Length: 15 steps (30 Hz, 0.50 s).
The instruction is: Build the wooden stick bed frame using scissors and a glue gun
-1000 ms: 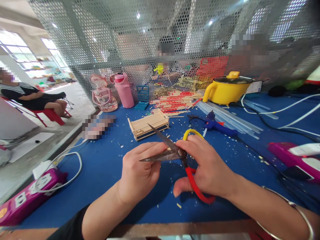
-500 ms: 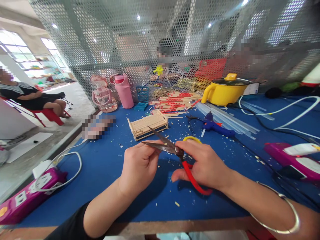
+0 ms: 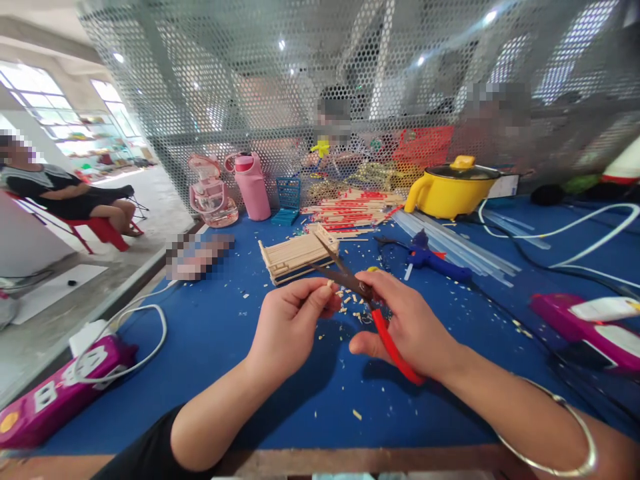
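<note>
My left hand pinches a tiny pale wooden piece between thumb and fingertips. Red-handled scissors are in my right hand, blades parted and pointing up-left, just above and right of the left fingertips. Behind the hands a small model made of wooden sticks rests on the blue table. Small wood offcuts lie scattered beneath the scissors.
Red-tipped sticks, clear glue sticks and a blue glue gun lie behind. A yellow pot, pink bottle and clear bottle stand near the mesh. Purple power strips flank both sides; a person sits at left.
The scissors and right hand have shifted slightly right, away from the left fingers. My left hand has turned, so the small wooden piece now shows. The whole view has moved a little.
</note>
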Tool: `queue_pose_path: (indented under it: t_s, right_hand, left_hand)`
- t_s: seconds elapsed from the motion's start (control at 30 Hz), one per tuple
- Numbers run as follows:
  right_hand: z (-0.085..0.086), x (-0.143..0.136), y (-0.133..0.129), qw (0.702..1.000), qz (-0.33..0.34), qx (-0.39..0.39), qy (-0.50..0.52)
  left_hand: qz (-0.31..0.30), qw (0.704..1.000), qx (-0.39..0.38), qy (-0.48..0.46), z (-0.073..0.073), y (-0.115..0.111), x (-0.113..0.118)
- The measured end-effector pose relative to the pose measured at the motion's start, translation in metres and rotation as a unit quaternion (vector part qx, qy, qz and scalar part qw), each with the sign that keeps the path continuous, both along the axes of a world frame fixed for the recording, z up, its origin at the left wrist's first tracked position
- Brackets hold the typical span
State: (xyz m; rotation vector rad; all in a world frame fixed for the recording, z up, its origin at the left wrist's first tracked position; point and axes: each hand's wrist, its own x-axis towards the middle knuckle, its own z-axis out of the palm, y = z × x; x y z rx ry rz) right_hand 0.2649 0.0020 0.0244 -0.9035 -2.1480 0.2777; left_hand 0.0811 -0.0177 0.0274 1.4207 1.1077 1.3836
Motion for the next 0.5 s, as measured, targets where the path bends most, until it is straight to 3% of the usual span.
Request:
queue_pose_path:
  t_s: [0.1, 0.27, 0.37, 0.43, 0.5]
  right_hand:
    - [0.000, 0.000, -0.002, 0.999, -0.002, 0.024, -0.032]
    - [0.006, -0.006, 0.000, 1.000, -0.003, -0.025, -0.017]
    - [0.018, 0.010, -0.008, 0.991, -0.115, -0.028, -0.058]
    - [0.020, 0.037, -0.024, 0.970, -0.200, -0.034, -0.131]
    - [0.014, 0.073, -0.049, 0.952, -0.236, -0.057, -0.186]
  left_hand:
    - [-0.002, 0.996, 0.051, 0.070, -0.002, -0.001, -0.003]
    - [-0.041, 0.981, 0.079, 0.174, -0.003, -0.004, -0.002]
    - [-0.103, 0.958, 0.082, 0.255, -0.005, -0.004, -0.001]
    - [-0.147, 0.940, 0.076, 0.298, -0.008, -0.002, -0.003]
    - [-0.170, 0.930, 0.068, 0.318, -0.012, 0.001, -0.004]
